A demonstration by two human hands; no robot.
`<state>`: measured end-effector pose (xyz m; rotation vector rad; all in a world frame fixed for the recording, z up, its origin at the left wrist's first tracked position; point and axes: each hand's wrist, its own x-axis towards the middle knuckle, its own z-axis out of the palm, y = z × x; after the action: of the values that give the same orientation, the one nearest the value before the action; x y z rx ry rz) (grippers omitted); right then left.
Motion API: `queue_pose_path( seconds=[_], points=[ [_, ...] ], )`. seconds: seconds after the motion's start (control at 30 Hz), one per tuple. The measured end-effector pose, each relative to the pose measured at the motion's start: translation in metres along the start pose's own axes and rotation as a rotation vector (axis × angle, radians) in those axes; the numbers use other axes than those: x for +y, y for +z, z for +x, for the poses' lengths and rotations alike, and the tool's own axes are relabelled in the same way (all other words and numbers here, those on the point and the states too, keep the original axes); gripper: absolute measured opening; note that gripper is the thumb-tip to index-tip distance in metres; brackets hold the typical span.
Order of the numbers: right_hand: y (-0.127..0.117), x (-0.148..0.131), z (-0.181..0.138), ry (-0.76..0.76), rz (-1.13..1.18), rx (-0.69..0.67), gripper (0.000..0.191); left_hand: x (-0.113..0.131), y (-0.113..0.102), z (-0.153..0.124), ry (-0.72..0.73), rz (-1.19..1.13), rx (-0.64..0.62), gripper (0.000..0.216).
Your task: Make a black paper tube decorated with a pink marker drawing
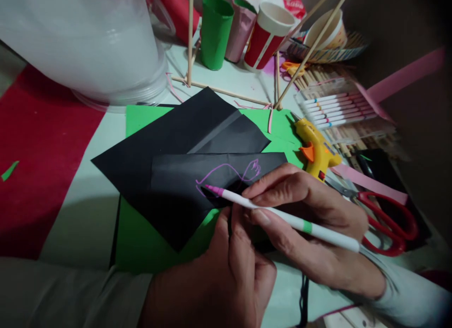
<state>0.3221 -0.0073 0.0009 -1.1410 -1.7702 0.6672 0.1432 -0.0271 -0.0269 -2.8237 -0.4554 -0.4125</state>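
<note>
My right hand (310,224) pinches a white marker (282,217) with a pink tip, and the tip rests on a folded sheet of black paper (176,182). A pink outline (233,172) is drawn on that paper just above the tip. My left hand (226,276) is closed, its fingertips pressing down the black paper's lower right edge beside the marker. The black paper lies on a green sheet (141,243).
A yellow glue gun (318,149) and red-handled scissors (388,220) lie to the right. A clear case of markers (339,109) sits behind them. Paper cups (215,31) and a wooden stick frame (226,90) stand at the back. A translucent plastic container (88,41) is back left, red paper (38,154) at left.
</note>
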Motion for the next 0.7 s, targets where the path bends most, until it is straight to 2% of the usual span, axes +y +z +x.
queue_pose_path(
  seconds=[0.17, 0.43, 0.7],
  points=[
    [0.000, 0.000, -0.001, -0.006, -0.003, -0.034, 0.017, -0.004, -0.002, 0.003, 0.014, -0.015, 0.010, 0.016],
    [0.004, -0.002, 0.001, 0.021, -0.053, -0.079, 0.019, 0.000, -0.004, 0.003, -0.042, -0.030, -0.032, 0.034],
    [0.006, 0.001, -0.012, 0.079, -0.203, -0.060, 0.004, 0.008, 0.004, 0.001, -0.117, -0.086, 0.024, 0.031]
  ],
)
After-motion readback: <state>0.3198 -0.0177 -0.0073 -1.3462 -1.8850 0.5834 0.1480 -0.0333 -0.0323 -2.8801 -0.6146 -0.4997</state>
